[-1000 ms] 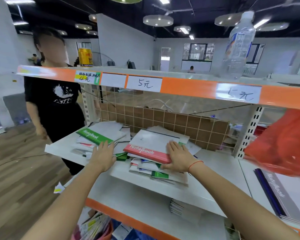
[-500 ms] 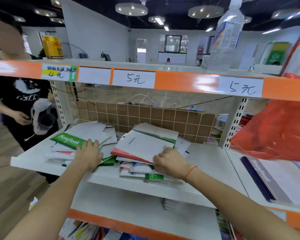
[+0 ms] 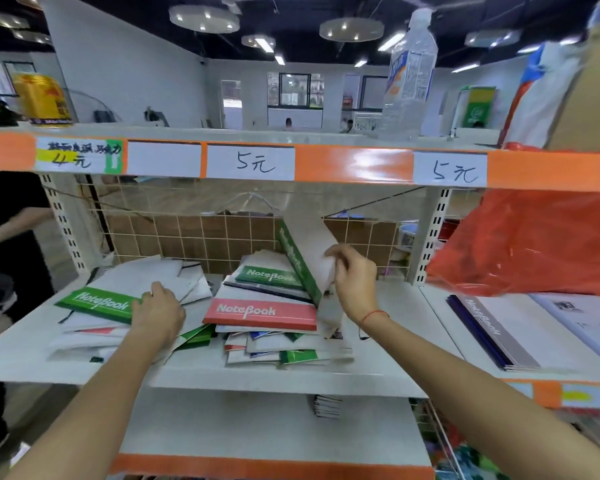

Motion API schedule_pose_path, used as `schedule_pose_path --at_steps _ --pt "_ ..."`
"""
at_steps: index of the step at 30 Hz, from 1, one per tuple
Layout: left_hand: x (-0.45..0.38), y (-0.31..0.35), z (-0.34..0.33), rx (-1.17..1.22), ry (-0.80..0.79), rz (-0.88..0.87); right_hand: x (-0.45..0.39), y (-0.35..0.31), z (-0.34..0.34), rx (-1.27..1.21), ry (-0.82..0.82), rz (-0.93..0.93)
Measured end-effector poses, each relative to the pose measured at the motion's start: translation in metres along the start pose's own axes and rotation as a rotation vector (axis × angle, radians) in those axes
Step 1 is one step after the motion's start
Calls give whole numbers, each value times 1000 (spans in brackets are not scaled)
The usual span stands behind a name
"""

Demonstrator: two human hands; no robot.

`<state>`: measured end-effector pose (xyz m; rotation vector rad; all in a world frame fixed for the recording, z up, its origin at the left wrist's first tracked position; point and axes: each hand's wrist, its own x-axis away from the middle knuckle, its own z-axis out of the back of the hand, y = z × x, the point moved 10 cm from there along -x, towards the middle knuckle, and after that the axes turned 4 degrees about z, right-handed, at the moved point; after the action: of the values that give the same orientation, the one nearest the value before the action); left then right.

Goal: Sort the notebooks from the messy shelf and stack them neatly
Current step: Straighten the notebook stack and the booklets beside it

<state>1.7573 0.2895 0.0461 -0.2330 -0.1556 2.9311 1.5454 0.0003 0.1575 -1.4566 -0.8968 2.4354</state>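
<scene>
Two untidy heaps of notebooks lie on the white middle shelf [image 3: 388, 362]. My left hand [image 3: 158, 311] rests flat on the left heap, beside a green-banded notebook [image 3: 96, 304]. My right hand [image 3: 352, 277] grips a green-spined white notebook [image 3: 303, 252] and holds it tilted upright above the right heap. Under it lie a red-banded notebook [image 3: 260, 312] and a green-banded one [image 3: 270, 276]. More notebooks stick out below, partly hidden.
A purple-spined notebook stack [image 3: 492, 332] lies on the right shelf under a red plastic bag [image 3: 534, 244]. A water bottle [image 3: 407, 77] and yellow can [image 3: 44, 98] stand on the top shelf. Another person [image 3: 0, 244] stands at the left. A wire grid backs the shelf.
My right hand has lifted the top white notebook off the right heap and tipped it up on edge, uncovering the red and green notebooks. My left hand stays on the left heap.
</scene>
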Motion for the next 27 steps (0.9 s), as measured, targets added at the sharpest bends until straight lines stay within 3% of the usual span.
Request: schedule_pose_path --at_steps 3,6,12,15,18,21,24,27 --pt "-1 -3 -4 -29 -54 16 6 41 2 -133 26 -311" --pt "-3 -10 -12 -11 -110 63 11 60 9 -208 71 -468" --pt "-1 -8 -18 -60 -132 112 22 59 -8 -408 83 -603" --pt "2 -6 -18 -78 -110 115 31 64 -34 -241 -116 -622" --pt "3 -5 -18 -75 -124 111 48 69 -62 271 -539 -485" --pt "4 -3 -18 -55 -136 112 53 45 -78 661 -716 -76" --pt "5 -3 -18 -34 -128 113 64 -1 -99 580 -838 324" --pt "5 -5 -16 -6 -113 96 92 -4 -125 546 -1090 365"
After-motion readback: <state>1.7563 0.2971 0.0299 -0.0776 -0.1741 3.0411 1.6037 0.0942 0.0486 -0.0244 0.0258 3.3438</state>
